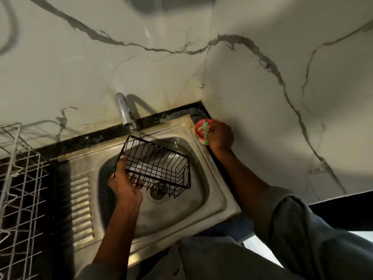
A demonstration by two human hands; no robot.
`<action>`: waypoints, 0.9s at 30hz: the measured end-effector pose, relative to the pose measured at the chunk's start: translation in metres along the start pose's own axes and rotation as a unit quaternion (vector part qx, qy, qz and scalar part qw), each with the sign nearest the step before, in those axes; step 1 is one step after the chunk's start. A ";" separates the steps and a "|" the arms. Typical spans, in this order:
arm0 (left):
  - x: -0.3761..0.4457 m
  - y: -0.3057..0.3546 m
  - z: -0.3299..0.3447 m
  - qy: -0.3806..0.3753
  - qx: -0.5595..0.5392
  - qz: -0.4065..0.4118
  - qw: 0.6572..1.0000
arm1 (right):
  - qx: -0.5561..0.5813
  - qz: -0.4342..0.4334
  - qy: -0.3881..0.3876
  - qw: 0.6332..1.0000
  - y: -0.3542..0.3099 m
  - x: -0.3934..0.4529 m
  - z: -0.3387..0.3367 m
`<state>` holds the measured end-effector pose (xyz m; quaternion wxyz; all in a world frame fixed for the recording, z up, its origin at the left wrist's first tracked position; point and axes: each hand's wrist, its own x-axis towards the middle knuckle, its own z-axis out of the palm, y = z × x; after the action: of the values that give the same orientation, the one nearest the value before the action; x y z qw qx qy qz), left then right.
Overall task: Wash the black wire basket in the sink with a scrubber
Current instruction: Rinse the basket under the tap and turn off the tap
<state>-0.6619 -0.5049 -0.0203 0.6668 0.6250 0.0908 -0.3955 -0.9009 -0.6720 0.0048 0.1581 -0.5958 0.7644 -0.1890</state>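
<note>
Currently we hold the black wire basket (156,167) tilted over the sink (214,190) bowl, left hand (126,183) clamped on its 8 o'clock corner to expose the wires, while our right hand (220,136) reaches at 2 o'clock, fingers curled in the red soap tub (201,131), probably gripping the scrubber, unseen.

Fingertips of the right hand (221,136) buried in the red tub (202,131), contents under that grip unreadable. Tub label too small to read. Sink drain (158,191) partly screened by the black wire basket (157,165). Silver rack (19,178), far left of the left hand (125,184), cut off by the frame edge.
</note>
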 end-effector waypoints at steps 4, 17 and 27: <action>0.007 0.001 0.004 -0.023 -0.009 -0.025 0.999 | -0.072 -0.047 -0.055 0.995 0.004 0.018 0.014; 0.013 -0.006 0.021 -0.111 0.115 0.068 0.985 | 0.411 0.133 -0.480 0.764 -0.093 -0.059 0.028; 0.033 0.018 -0.007 -0.307 0.197 0.106 0.925 | 0.473 0.284 -0.450 0.702 -0.104 -0.063 0.036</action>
<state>-0.6256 -0.5141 -0.0279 0.5637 0.5975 -0.2645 -0.5053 -0.7804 -0.6374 0.0238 0.7910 -0.2109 0.5451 -0.1810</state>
